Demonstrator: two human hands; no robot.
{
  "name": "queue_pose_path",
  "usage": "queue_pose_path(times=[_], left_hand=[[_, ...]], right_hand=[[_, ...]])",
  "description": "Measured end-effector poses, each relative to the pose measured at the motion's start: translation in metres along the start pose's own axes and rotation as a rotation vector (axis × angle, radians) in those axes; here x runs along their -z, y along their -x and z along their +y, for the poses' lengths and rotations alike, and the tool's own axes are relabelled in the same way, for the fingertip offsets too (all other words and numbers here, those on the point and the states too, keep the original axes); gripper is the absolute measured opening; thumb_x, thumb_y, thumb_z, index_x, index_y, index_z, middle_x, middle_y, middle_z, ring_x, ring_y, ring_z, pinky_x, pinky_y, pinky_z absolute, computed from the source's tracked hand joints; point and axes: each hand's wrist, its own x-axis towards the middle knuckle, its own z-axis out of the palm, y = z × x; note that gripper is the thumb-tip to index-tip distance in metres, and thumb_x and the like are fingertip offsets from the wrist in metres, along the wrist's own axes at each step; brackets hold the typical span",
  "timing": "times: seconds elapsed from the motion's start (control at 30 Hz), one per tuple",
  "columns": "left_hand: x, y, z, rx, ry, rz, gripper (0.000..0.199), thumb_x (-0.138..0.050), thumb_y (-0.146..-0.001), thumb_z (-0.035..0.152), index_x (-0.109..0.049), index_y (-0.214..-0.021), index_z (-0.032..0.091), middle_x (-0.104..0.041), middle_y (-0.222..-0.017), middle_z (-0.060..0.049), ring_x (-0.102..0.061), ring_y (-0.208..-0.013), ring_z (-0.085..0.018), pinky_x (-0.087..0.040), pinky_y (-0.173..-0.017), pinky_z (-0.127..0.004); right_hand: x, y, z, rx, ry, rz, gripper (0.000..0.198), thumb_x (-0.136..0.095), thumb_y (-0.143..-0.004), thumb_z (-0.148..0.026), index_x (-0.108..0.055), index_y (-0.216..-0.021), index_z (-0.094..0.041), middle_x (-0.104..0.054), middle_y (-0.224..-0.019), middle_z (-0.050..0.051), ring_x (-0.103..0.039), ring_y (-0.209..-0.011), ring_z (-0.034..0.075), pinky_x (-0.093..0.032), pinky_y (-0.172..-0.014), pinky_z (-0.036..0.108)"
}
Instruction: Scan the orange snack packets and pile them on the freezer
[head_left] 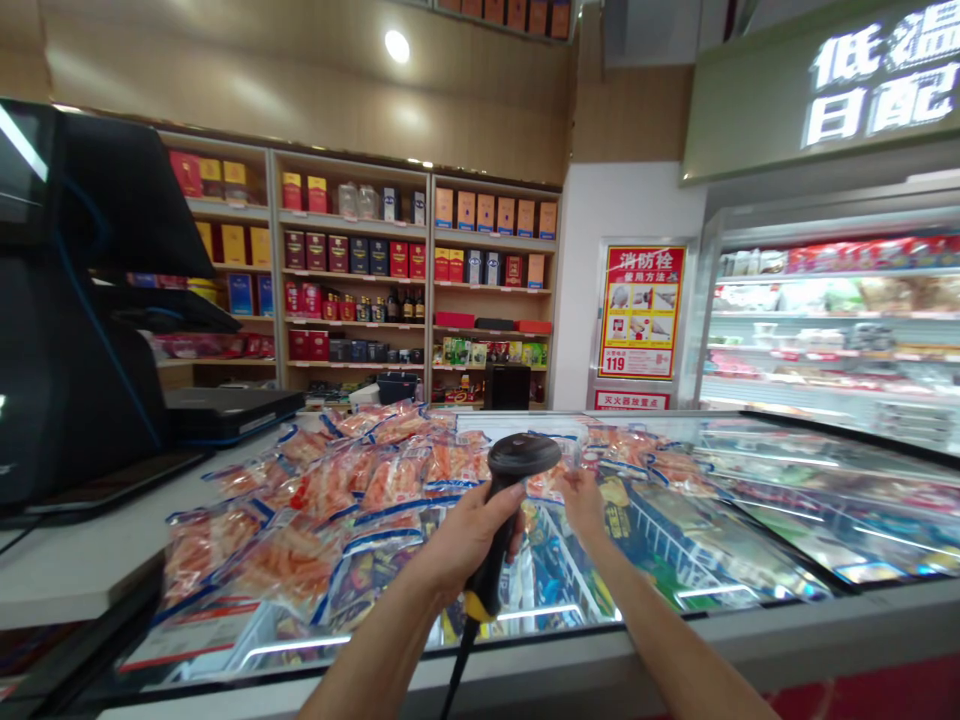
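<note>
My left hand (472, 535) is closed around the grip of a black barcode scanner (499, 540) with a yellow-trimmed base and a cord hanging down. The scanner stands upright, its head pointing away from me. Just to its right, my right hand (585, 505) pinches the edge of a clear plastic packet of orange-pink food (550, 484), partly hidden behind the scanner head. Many similar packets with blue edges (390, 475) lie heaped on the freezer's glass top (720, 545), mostly to the left of my hands. What exactly the packets contain is hard to make out.
A black checkout terminal (97, 330) stands on a white counter (82, 570) at left. Through the freezer glass, wire baskets (660, 535) of goods show. Shelves of boxed bottles (352, 255) line the back; a lit refrigerated display (832, 320) stands at right.
</note>
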Motion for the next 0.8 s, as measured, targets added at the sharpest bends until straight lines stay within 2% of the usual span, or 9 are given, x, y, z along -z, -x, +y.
queue_pose_path(times=[0.1, 0.23, 0.43, 0.63, 0.8], left_hand=[[0.007, -0.001, -0.003, 0.001, -0.003, 0.062, 0.031, -0.042, -0.069, 0.044, -0.046, -0.058, 0.015, -0.045, -0.045, 0.003, -0.040, -0.040, -0.006, -0.032, -0.042, -0.019], [0.026, 0.001, -0.009, 0.010, -0.070, 0.247, 0.031, -0.044, -0.067, 0.044, -0.045, -0.057, 0.015, -0.046, -0.042, 0.004, -0.041, -0.037, -0.006, -0.031, -0.040, -0.018], [0.057, 0.011, -0.022, 0.026, -0.071, 0.438, 0.030, -0.048, -0.063, 0.046, -0.043, -0.057, 0.016, -0.047, -0.043, 0.005, -0.042, -0.037, -0.006, -0.034, -0.039, -0.018], [0.070, 0.024, -0.023, 0.041, -0.058, 0.478, 0.030, -0.048, -0.064, 0.046, -0.044, -0.060, 0.016, -0.049, -0.045, 0.005, -0.042, -0.037, -0.006, -0.034, -0.040, -0.018], [0.072, 0.029, -0.020, 0.027, -0.035, 0.454, 0.029, -0.047, -0.065, 0.045, -0.043, -0.060, 0.016, -0.047, -0.044, 0.005, -0.042, -0.038, -0.006, -0.033, -0.040, -0.018]], right_hand=[[0.001, 0.000, 0.000, 0.015, 0.004, 0.007, 0.024, -0.045, -0.060, -0.036, -0.049, -0.071, -0.015, -0.058, -0.065, 0.005, -0.053, -0.060, 0.016, -0.037, -0.058, 0.026], [-0.002, 0.000, 0.000, 0.019, -0.009, -0.017, 0.025, -0.046, -0.059, -0.037, -0.050, -0.068, -0.014, -0.057, -0.059, 0.005, -0.051, -0.054, 0.015, -0.036, -0.053, 0.024], [-0.029, 0.003, -0.006, 0.021, -0.064, -0.034, 0.031, -0.044, -0.062, -0.041, -0.052, -0.072, -0.013, -0.059, -0.064, 0.006, -0.052, -0.057, 0.015, -0.036, -0.052, 0.023], [-0.065, 0.011, -0.021, 0.014, 0.277, -0.113, 0.029, -0.045, -0.062, -0.040, -0.055, -0.067, -0.014, -0.060, -0.062, 0.007, -0.053, -0.059, 0.017, -0.034, -0.052, 0.023], [-0.090, 0.006, -0.032, 0.014, 0.418, -0.221, 0.034, -0.041, -0.066, -0.042, -0.057, -0.072, -0.012, -0.062, -0.071, 0.010, -0.056, -0.069, 0.020, -0.034, -0.054, 0.024]])
